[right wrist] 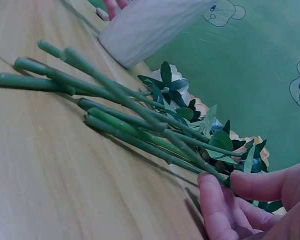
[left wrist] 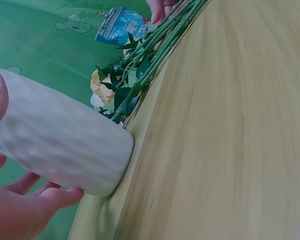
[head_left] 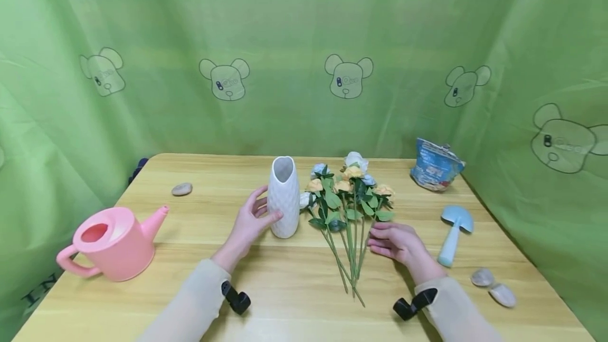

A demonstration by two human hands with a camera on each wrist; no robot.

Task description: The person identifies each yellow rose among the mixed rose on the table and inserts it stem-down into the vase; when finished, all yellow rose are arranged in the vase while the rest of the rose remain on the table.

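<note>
- Green cloth printed with bear faces is hanging behind and to both sides of the wooden worktop (head_left: 294,284) I am working at.
- My left hand (head_left: 249,223) is curling around the white vase (head_left: 283,197), thumb on the near side and fingers at the far side; the grip is wrapping the vase's lower body, as the left wrist view is showing too.
- The white vase is standing upright near the middle of the worktop, its mouth open to the top.
- The bunch of artificial flowers (head_left: 349,194) is lying flat just to the right of the vase, yellow, white and pale blue heads pointing away from me and green stems (right wrist: 140,125) pointing towards me.
- My right hand (head_left: 396,241) is resting at the right side of the stems, fingertips (right wrist: 212,200) touching them about halfway along; the fingers are lying loosely bent and close together, not closing around the bunch.
- A pink watering can (head_left: 111,241) is sitting at the left edge of the worktop, spout pointing towards the vase.
- A small grey stone (head_left: 182,189) is lying beyond the watering can.
- A crumpled blue bag (head_left: 434,170) is sitting at the far right corner.
- A pale blue mushroom-shaped tool (head_left: 453,234) is lying to the right of my right hand, and two pebbles (head_left: 491,286) are lying nearer to me beside it.
</note>
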